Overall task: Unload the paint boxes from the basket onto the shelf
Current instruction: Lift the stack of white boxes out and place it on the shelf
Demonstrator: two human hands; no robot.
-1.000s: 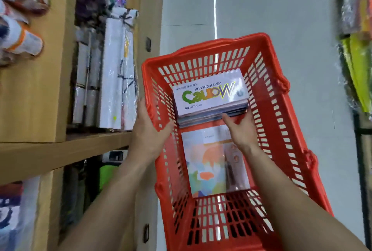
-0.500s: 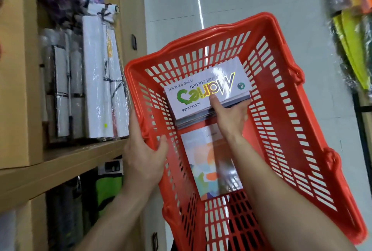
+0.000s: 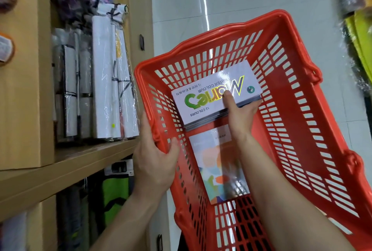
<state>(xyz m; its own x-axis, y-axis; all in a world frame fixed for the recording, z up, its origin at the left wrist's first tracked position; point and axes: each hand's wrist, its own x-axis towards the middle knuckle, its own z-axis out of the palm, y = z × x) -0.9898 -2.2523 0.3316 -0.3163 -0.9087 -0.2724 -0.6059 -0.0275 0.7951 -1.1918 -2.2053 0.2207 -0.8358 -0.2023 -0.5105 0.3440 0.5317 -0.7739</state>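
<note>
Now fingers [image 3: 229, 101] of the right hand [image 3: 239, 116] pinch the paint boxes [image 3: 207, 99] inside the basket [image 3: 302, 130]; left hand [image 3: 155, 160] grips its rim.

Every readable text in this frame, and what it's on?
"Maries": logo on the top paint box, upside down.
"WATER COLOUR": same box.
"12 COLOURS": same box.
Chinese line on that box: too small to read.
Print on the colourful booklet beneath: blurred.
</note>
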